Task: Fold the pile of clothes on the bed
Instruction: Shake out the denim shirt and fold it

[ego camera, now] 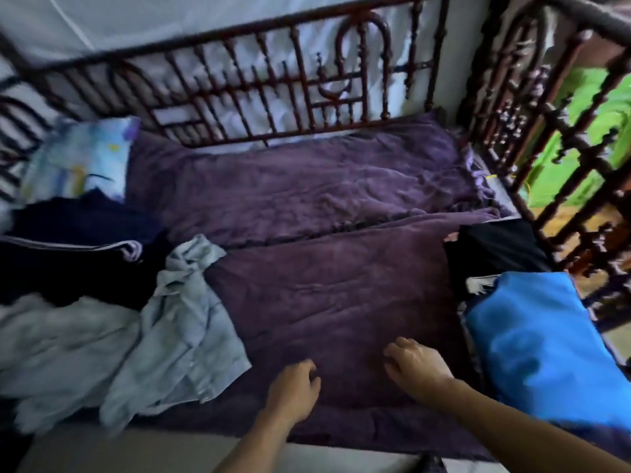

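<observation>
On the cleared purple blanket (324, 302), my left hand (293, 390) and right hand (416, 367) rest loosely curled, empty, ready for the grey shirt (184, 322).

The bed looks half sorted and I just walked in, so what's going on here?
A person is folding laundry on the bed. Both the left hand and the right hand are empty, hovering over or resting on the purple blanket. An unfolded pile lies to the left, with a crumpled light blue shirt nearest and dark clothes behind. On the right sit a folded bright blue garment and a black one. More folding remains.
</observation>
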Available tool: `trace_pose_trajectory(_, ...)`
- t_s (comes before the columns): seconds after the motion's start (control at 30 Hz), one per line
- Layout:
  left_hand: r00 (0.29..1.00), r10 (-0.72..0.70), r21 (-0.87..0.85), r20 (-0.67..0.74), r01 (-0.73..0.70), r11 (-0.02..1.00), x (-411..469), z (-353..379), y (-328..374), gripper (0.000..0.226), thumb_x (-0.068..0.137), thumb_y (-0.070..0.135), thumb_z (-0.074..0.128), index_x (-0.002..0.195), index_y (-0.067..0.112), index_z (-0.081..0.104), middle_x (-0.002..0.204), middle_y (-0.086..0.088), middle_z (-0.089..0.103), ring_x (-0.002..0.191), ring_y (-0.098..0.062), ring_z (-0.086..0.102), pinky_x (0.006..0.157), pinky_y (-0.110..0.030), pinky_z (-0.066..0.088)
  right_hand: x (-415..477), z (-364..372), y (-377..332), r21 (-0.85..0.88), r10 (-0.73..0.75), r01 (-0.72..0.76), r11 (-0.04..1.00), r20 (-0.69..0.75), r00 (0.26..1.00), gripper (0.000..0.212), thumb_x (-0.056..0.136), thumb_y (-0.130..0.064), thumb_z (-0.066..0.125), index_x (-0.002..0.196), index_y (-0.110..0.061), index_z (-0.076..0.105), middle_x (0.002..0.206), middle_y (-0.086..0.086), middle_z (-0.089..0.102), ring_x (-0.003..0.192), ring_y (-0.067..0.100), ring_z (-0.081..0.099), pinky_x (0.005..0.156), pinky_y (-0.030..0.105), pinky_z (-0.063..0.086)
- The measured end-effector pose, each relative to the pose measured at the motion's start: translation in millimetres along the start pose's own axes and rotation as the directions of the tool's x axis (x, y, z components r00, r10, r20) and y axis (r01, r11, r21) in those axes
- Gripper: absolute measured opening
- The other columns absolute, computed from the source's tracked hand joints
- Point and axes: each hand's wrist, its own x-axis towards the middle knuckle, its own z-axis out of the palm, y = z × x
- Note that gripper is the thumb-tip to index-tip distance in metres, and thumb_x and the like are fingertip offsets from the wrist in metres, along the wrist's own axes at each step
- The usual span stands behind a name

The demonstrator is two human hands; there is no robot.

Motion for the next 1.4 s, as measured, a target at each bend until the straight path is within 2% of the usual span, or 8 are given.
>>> trace_pose_trajectory(0.4, 0.917, -0.353, -0.22, -0.186, 0.312, 0.924, -163.3, -90.7, -268.5, 0.022, 0.091, 0.034, 0.054, 0.109, 0.024, 0.061, 0.107, 0.004, 0.067, 0.105, -0.017, 0.062, 0.084, -0.026, 0.045, 36.9, 28.1, -287.5, -0.045, -0.375, 0.377, 0.925, 0.054, 0.926, 0.03, 0.094, -0.042, 0.046, 0.118, -0.029, 0.058, 0.124, -0.007, 0.057, 0.111, 0.018, 0.058, 0.085, 0.032, 0.048)
trace_pose_trajectory(0.73, 0.919, -0.362, -0.182, -0.156, 0.333, 0.925, -172.5, -103.7, -380.8, 0.016, 0.092, 0.024, 0.048, 0.093, 0.013, 0.059, 0.106, -0.008, 0.063, 0.101, -0.026, 0.058, 0.08, -0.03, 0.043, 112.6, 67.9, -387.5, -0.087, -0.385, 0.412, 0.907, 0.222, 0.896, 0.033, 0.092, -0.04, 0.048, 0.123, -0.03, 0.055, 0.124, -0.005, 0.057, 0.11, 0.019, 0.059, 0.087, 0.031, 0.047)
trace_pose_trajectory(0.9, 0.943, -0.331, -0.133, -0.029, 0.324, 0.936, -119.1, -105.9, -428.5, 0.01, 0.093, 0.029, 0.045, 0.084, 0.025, 0.042, 0.106, -0.006, 0.061, 0.102, -0.026, 0.057, 0.079, -0.03, 0.043, 182.3, 105.8, -403.6, -0.049, -0.268, 0.296, 0.954, 0.302, 0.915, 0.033, 0.09, -0.037, 0.05, 0.121, -0.027, 0.054, 0.124, -0.001, 0.059, 0.11, 0.024, 0.06, 0.087, 0.033, 0.048)
trace_pose_trajectory(1.03, 0.94, -0.339, -0.166, 0.033, 0.34, 0.926, -69.3, -122.0, -458.2, 0.017, 0.094, 0.031, 0.045, 0.092, 0.017, 0.054, 0.1, -0.003, 0.062, 0.096, -0.023, 0.059, 0.075, -0.03, 0.043, 256.1, 127.7, -418.1, 0.011, -0.126, 0.13, 0.991, 0.345, 0.93, 0.04, 0.091, -0.036, 0.051, 0.128, -0.022, 0.049, 0.127, 0.004, 0.059, 0.114, 0.026, 0.058, 0.093, 0.036, 0.048)
trace_pose_trajectory(1.13, 0.928, -0.367, -0.255, 0.056, 0.369, 0.894, -32.4, -138.2, -473.9, 0.018, 0.093, 0.029, 0.049, 0.098, 0.014, 0.059, 0.095, -0.003, 0.065, 0.093, -0.023, 0.061, 0.078, -0.031, 0.047, 316.0, 138.4, -430.3, 0.184, 0.063, -0.124, 0.975, 0.307, 0.95, 0.055, 0.089, -0.035, 0.06, 0.137, -0.015, 0.041, 0.131, 0.013, 0.055, 0.118, 0.032, 0.055, 0.093, 0.039, 0.045)
trace_pose_trajectory(1.23, 0.922, -0.384, -0.329, 0.051, 0.378, 0.865, -3.2, -149.8, -485.4, 0.012, 0.092, 0.024, 0.053, 0.097, 0.015, 0.06, 0.09, -0.004, 0.066, 0.089, -0.023, 0.061, 0.075, -0.028, 0.045, 376.2, 149.3, -442.8, 0.394, 0.311, -0.399, 0.828, 0.269, 0.912, 0.075, 0.083, -0.038, 0.069, 0.139, -0.004, 0.031, 0.137, 0.02, 0.046, 0.125, 0.037, 0.046, 0.101, 0.043, 0.041)
trace_pose_trajectory(1.3, 0.931, -0.36, -0.346, 0.064, 0.359, 0.867, 9.5, -153.9, -491.5, 0.018, 0.093, 0.022, 0.053, 0.106, 0.014, 0.063, 0.094, -0.002, 0.068, 0.089, -0.018, 0.061, 0.077, -0.027, 0.046, 413.0, 154.0, -450.9, 0.539, 0.451, -0.537, 0.648, 0.297, 0.842, 0.082, 0.079, -0.04, 0.072, 0.14, -0.006, 0.029, 0.139, 0.019, 0.043, 0.127, 0.038, 0.044, 0.103, 0.046, 0.039)
trace_pose_trajectory(1.4, 0.938, -0.334, -0.359, 0.096, 0.346, 0.867, 30.8, -160.1, -504.1, 0.019, 0.093, 0.025, 0.053, 0.106, 0.016, 0.063, 0.084, 0.008, 0.062, 0.082, -0.009, 0.059, 0.076, -0.026, 0.047, 452.0, 155.4, -458.5, 0.694, 0.483, -0.572, 0.438, 0.354, 0.801, 0.072, 0.079, -0.028, 0.072, 0.139, -0.012, 0.037, 0.135, 0.015, 0.05, 0.12, 0.034, 0.052, 0.098, 0.041, 0.045)
